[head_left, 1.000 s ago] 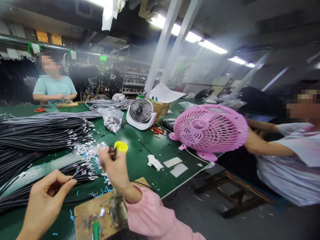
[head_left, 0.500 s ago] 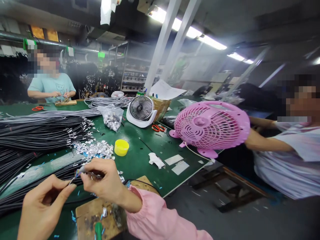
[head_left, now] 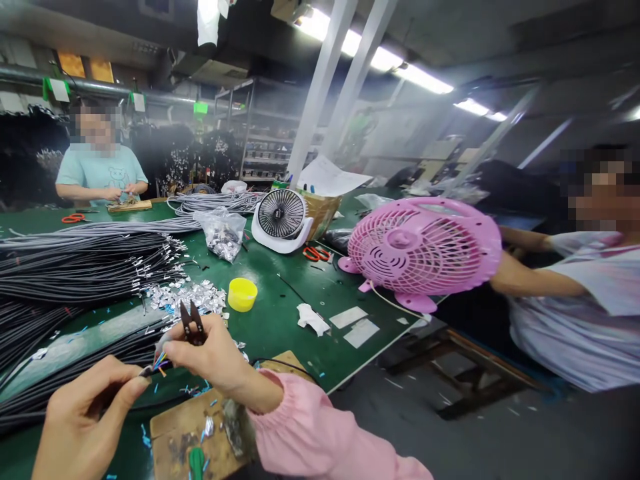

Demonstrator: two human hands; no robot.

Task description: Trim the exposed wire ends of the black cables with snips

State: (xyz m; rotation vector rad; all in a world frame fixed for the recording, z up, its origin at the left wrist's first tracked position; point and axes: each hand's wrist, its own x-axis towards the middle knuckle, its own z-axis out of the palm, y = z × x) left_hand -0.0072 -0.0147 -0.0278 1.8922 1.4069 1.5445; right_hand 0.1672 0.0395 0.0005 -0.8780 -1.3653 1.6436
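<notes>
Pinched between thumb and forefinger of my left hand (head_left: pixel 93 407) is the end of a black cable (head_left: pixel 145 371). Thin coloured wires (head_left: pixel 161 364) fan out of that end. My right hand (head_left: pixel 216 357), in a pink sleeve, is closed around small dark thread snips (head_left: pixel 192 323), whose blades point up and away. Its thumb and forefinger are right at the wires; whether they also grip them I cannot tell. Below lies a worn wooden block (head_left: pixel 175 427) with a green-handled tool (head_left: pixel 197 461) on it.
Bundles of black cables (head_left: pixel 75 267) cover the left, beside foil scraps (head_left: pixel 195 297). A yellow tub (head_left: pixel 243 295), a small white fan (head_left: pixel 281 220), orange-handled scissors (head_left: pixel 317 254) and a large pink fan (head_left: pixel 420 250) stand or lie farther off. Two people sit at the table.
The thread snips have swung upright in my right hand, so their blades now show. The coloured wires are more spread at the cable end. My left hand stays nearly in place.
</notes>
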